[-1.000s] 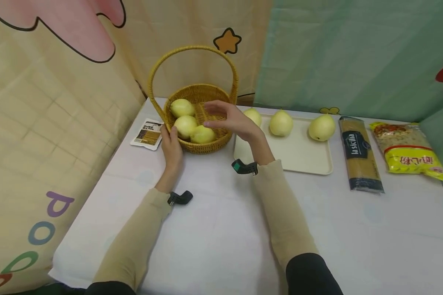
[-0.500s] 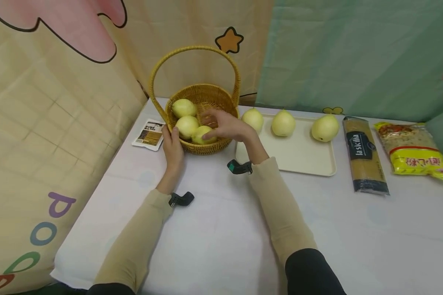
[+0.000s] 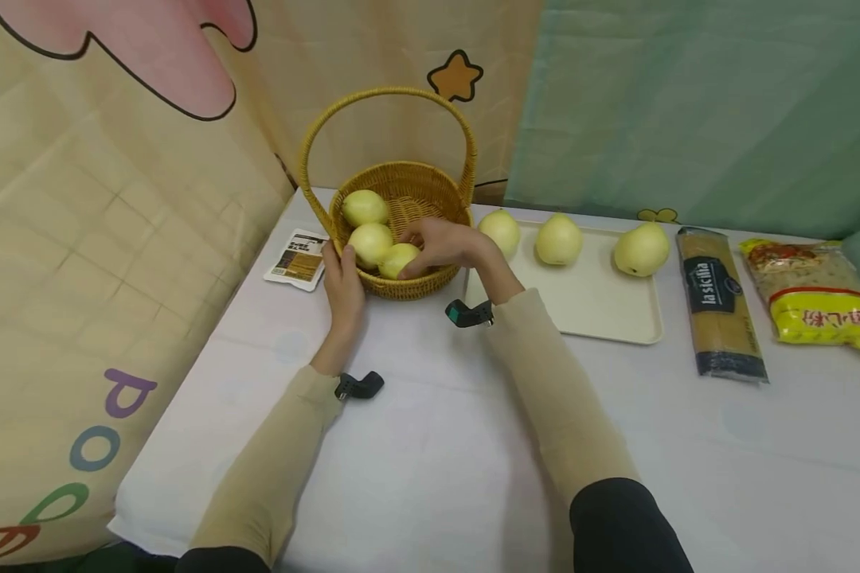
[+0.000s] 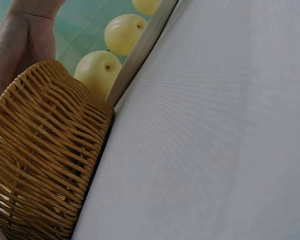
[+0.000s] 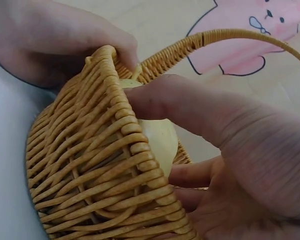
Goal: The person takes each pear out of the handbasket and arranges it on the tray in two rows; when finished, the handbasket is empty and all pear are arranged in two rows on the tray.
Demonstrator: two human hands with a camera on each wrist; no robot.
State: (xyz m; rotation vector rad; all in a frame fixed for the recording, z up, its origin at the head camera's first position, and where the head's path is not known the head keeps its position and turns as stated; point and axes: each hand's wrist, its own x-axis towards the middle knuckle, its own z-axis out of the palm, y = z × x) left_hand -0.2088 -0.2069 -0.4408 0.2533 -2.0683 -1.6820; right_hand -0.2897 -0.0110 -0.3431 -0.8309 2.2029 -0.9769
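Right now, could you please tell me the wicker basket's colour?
The wicker basket is golden brown, showing best in the head view.

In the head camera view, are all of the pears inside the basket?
No, some pears sit on the white tray, to the right of the basket.

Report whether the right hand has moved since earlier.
Yes: in the head view, against the basket, the right hand has come down to the front pear inside.

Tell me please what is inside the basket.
In the basket lie a rear pear, a middle pear and a front pear, the last partly covered by the right grip. I cannot see what that grip hides.
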